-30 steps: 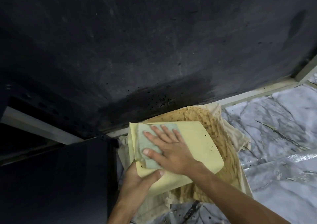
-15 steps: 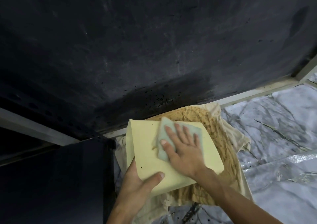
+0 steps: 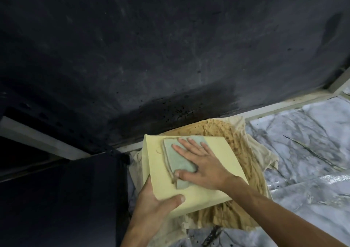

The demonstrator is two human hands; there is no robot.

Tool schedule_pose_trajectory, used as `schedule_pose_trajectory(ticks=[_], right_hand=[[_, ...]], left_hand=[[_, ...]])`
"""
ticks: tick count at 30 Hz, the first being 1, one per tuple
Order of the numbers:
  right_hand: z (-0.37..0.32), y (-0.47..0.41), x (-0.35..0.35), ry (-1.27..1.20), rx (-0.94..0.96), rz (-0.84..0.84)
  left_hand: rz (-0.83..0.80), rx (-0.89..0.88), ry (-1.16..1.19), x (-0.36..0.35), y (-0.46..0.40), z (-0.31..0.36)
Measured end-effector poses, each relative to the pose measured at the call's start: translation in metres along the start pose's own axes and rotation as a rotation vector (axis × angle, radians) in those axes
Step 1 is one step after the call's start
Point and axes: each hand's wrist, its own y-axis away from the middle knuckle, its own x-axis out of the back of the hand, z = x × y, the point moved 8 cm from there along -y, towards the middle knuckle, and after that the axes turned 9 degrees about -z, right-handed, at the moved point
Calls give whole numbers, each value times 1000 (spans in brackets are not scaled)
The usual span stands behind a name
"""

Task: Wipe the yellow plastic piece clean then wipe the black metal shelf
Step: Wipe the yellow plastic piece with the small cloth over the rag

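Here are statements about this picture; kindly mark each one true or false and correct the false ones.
1. The right hand presses a folded green cloth flat on the yellow piece. True.
2. The left hand rests on the black shelf. False: it grips the yellow piece's near corner.
3. A stained rag lies under the yellow piece. True.
4. The floor is plain red tile. False: it is white marble with grey veins.

Dim light. Dark, speckled wall (image 3: pixel 170 48) above a pale skirting strip (image 3: pixel 284 104); grey-veined marble floor (image 3: pixel 303 152) at right.
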Motion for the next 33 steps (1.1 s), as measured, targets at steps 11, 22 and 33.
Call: schedule_pose_trajectory(ticks=[11,22,33], right_hand=[[-65,-34,-7,38,-129,63],[100,49,13,-171,-496,272],[131,70,29,-473,-389,560]], left_hand=[[-22,-11,-10,-4,-1,-2],[-20,83,77,-6,3,-15],[-112,283,221,8,-23,6]])
